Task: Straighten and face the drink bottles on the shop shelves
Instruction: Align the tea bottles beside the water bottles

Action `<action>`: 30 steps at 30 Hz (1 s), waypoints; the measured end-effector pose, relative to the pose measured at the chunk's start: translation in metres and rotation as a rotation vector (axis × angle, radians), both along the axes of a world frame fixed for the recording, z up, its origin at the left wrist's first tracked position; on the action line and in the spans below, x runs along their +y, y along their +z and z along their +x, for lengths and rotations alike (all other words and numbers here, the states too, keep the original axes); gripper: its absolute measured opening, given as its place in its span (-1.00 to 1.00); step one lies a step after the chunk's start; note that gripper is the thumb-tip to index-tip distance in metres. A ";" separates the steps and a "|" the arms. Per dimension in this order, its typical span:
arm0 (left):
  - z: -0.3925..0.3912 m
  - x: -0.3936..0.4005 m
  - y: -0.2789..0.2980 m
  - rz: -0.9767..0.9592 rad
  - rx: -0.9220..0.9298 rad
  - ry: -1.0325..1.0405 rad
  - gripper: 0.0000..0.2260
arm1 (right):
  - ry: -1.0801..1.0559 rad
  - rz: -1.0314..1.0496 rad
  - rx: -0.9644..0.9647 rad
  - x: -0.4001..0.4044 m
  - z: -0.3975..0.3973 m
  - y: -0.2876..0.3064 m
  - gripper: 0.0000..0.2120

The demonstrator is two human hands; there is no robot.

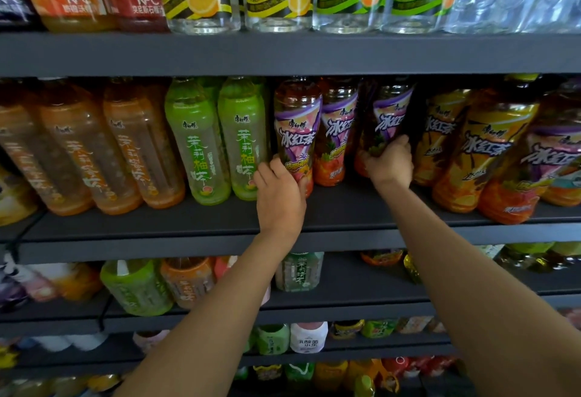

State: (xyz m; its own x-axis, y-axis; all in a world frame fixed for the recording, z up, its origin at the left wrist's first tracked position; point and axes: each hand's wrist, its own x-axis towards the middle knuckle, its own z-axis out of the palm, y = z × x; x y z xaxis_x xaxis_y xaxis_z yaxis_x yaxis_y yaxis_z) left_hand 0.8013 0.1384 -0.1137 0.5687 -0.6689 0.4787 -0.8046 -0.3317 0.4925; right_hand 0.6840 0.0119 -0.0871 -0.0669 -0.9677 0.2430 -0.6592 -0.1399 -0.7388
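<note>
Both hands grasp purple-label iced tea bottles on the middle shelf (314, 208): left hand (279, 195) wraps the front bottle (297, 132), right hand (390, 164) the set-back bottle (388, 120). Full, smooth plastic, likely heavy and slippery; low grips suit turning.

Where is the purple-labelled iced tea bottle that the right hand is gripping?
Head view, middle shelf, right of centre: the purple-labelled iced tea bottle stands set back between a matching bottle and the yellow-labelled bottles, right hand gripping it.

Both my bare arms stretched forward; left hand (279, 195) and right hand (390, 162) curled in grip, backs toward me.
</note>
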 end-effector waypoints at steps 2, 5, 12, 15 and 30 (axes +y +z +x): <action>-0.001 0.001 0.001 0.002 0.010 -0.006 -0.51 | -0.011 -0.030 0.006 0.019 0.001 -0.002 -0.37; 0.000 0.003 0.006 0.033 0.019 -0.006 -0.52 | -0.010 -0.041 0.006 0.048 -0.001 -0.004 -0.36; 0.001 0.007 0.017 0.120 0.044 -0.034 -0.54 | 0.028 -0.117 0.042 0.106 0.005 -0.011 -0.43; 0.000 0.009 0.019 0.135 0.056 -0.050 -0.55 | 0.028 -0.100 0.078 0.111 0.019 -0.007 -0.39; 0.000 0.026 0.018 -0.124 0.104 -0.050 -0.58 | 0.198 0.019 -0.007 0.096 0.021 0.000 -0.36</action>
State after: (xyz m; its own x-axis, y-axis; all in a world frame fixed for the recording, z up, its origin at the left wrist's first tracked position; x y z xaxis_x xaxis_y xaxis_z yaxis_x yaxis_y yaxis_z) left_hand 0.8012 0.1647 -0.0960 0.5874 -0.6366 0.4997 -0.7610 -0.2242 0.6088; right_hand 0.7046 0.1080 -0.0873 0.1233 -0.9665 0.2251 -0.6154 -0.2524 -0.7467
